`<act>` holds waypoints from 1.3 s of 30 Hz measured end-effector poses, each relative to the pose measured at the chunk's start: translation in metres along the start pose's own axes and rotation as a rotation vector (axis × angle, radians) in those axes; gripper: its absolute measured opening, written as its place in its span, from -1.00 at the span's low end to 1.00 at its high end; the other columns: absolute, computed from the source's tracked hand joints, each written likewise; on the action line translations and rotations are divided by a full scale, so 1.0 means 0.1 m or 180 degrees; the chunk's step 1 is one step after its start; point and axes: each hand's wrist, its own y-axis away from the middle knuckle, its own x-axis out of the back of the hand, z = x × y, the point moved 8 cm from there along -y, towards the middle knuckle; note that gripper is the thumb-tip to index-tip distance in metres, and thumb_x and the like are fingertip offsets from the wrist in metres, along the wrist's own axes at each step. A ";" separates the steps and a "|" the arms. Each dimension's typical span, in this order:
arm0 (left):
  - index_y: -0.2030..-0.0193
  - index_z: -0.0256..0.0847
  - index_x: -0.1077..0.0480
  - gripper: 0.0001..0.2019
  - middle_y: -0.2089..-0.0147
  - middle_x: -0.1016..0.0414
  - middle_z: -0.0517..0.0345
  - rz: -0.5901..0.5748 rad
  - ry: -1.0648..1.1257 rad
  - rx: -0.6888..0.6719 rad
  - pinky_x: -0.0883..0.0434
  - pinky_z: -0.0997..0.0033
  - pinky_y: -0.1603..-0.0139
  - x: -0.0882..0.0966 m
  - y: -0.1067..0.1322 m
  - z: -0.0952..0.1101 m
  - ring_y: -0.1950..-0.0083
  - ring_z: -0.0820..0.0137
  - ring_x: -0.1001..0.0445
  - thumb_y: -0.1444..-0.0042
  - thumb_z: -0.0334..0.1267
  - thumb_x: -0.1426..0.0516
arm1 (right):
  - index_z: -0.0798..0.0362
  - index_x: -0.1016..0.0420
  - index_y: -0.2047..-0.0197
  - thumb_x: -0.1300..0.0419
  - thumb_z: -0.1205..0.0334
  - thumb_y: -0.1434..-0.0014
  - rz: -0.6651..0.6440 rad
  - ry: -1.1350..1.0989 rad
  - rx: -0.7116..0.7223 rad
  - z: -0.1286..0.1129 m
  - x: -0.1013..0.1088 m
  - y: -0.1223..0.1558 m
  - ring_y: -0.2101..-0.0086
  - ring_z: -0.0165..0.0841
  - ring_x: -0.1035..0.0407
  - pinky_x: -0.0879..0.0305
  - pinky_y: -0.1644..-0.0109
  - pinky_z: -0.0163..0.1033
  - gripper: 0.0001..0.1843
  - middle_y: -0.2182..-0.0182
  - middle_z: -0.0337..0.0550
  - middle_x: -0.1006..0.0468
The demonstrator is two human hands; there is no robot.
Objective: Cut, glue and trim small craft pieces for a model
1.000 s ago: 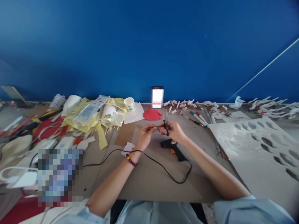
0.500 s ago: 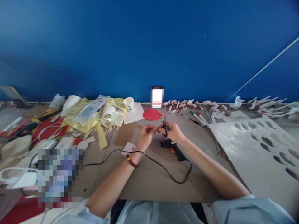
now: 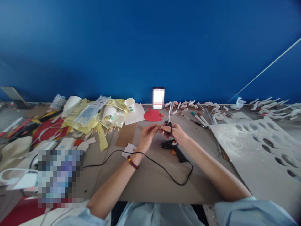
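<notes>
My right hand point(image 3: 176, 133) is closed on a pair of scissors point(image 3: 170, 116), whose black handles sit among the fingers and whose blades point away from me. Opposite it, my left hand point(image 3: 148, 134) is pinched, its fingertips close to the right hand's. Between the two sets of fingertips is a small brownish piece point(image 3: 159, 128), too small to name. Just below the right hand a black glue gun point(image 3: 175, 149) with an orange trigger lies on the table. Its black cord loops over the left wrist, or passes close by it; I cannot tell which.
A red paper piece point(image 3: 152, 115) lies beyond my hands, before a blurred upright screen point(image 3: 158, 98). Yellow wrapping and a paper cup point(image 3: 130, 105) stand left. Markers point(image 3: 199, 118), small white bird figures point(image 3: 211, 105) and a white board with oval holes point(image 3: 244, 147) lie right.
The scissors have turned in my right hand, so their blades lean further right and show broader. My left hand has hardly moved.
</notes>
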 end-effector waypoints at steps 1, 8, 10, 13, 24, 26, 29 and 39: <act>0.28 -0.24 -0.53 -0.67 0.36 -0.57 0.13 -0.0012 0.0030 -0.0023 -0.44 0.30 0.15 0.00 0.00 0.00 0.32 0.39 -0.50 0.17 -0.09 -0.35 | 0.15 -0.49 0.42 -0.38 0.02 0.13 0.0012 -0.0017 -0.0006 0.00 0.01 0.00 0.65 -0.52 -0.27 -0.16 0.60 -0.36 -0.65 0.54 -0.20 -0.52; 0.22 -0.20 -0.54 -0.72 0.29 -0.58 0.11 -0.0127 -0.0157 -0.0107 -0.43 0.37 0.19 -0.03 0.01 0.05 0.33 0.44 -0.48 0.07 -0.13 -0.30 | 0.13 -0.48 0.38 -0.38 0.00 0.14 -0.0006 0.0098 0.0143 -0.03 0.03 -0.02 0.64 -0.51 -0.25 -0.16 0.58 -0.36 -0.62 0.57 -0.24 -0.48; 0.21 -0.21 -0.54 -0.73 0.26 -0.58 0.07 -0.0201 -0.0325 -0.0095 -0.44 0.33 0.16 -0.05 0.01 0.05 0.30 0.40 -0.50 0.04 -0.12 -0.28 | 0.12 -0.48 0.40 -0.38 -0.02 0.13 -0.0022 0.0214 0.0210 -0.04 0.02 -0.03 0.63 -0.50 -0.25 -0.16 0.58 -0.36 -0.62 0.61 -0.27 -0.44; 0.22 -0.19 -0.55 -0.72 0.18 -0.57 0.04 -0.0221 -0.0632 -0.0254 -0.44 0.32 0.16 -0.04 0.00 0.07 0.21 0.33 -0.51 0.08 -0.14 -0.30 | 0.12 -0.45 0.42 -0.37 -0.04 0.14 0.0041 0.0362 0.0316 -0.07 0.02 -0.03 0.62 -0.49 -0.24 -0.16 0.58 -0.36 -0.61 0.64 -0.30 -0.40; 0.30 -0.19 -0.56 -0.78 0.38 -0.59 0.13 -0.0093 -0.0292 -0.0078 -0.45 0.34 0.23 0.01 -0.01 -0.01 0.36 0.38 -0.51 0.04 -0.12 -0.25 | 0.09 -0.40 0.43 -0.36 -0.06 0.16 0.0338 0.0714 0.0446 -0.21 0.06 0.05 0.61 -0.48 -0.25 -0.17 0.56 -0.35 -0.59 0.66 -0.30 -0.38; 0.30 -0.19 -0.55 -0.77 0.38 -0.59 0.15 -0.0116 -0.0245 -0.0047 -0.44 0.35 0.23 0.01 -0.01 -0.04 0.36 0.39 -0.50 0.04 -0.11 -0.25 | 0.09 -0.40 0.43 -0.35 -0.05 0.15 0.0332 0.0720 0.0445 -0.21 0.06 0.05 0.61 -0.47 -0.25 -0.17 0.56 -0.36 -0.61 0.66 -0.30 -0.38; 0.29 -0.18 -0.55 -0.78 0.37 -0.58 0.16 -0.0197 -0.0129 -0.0012 -0.43 0.38 0.23 0.01 -0.02 -0.08 0.36 0.41 -0.50 0.04 -0.11 -0.26 | 0.09 -0.40 0.43 -0.35 -0.04 0.14 0.0290 0.0715 0.0477 -0.21 0.05 0.05 0.61 -0.48 -0.26 -0.18 0.55 -0.36 -0.62 0.65 -0.30 -0.39; 0.30 -0.22 -0.51 -0.79 0.37 -0.54 0.14 -0.0253 -0.0483 -0.0225 -0.38 0.41 0.32 -0.03 -0.02 0.04 0.42 0.46 -0.43 0.03 -0.13 -0.24 | 0.10 -0.40 0.42 -0.37 -0.01 0.15 0.0239 0.0819 0.0498 -0.20 0.05 0.03 0.57 -0.46 -0.29 -0.20 0.51 -0.34 -0.62 0.61 -0.29 -0.40</act>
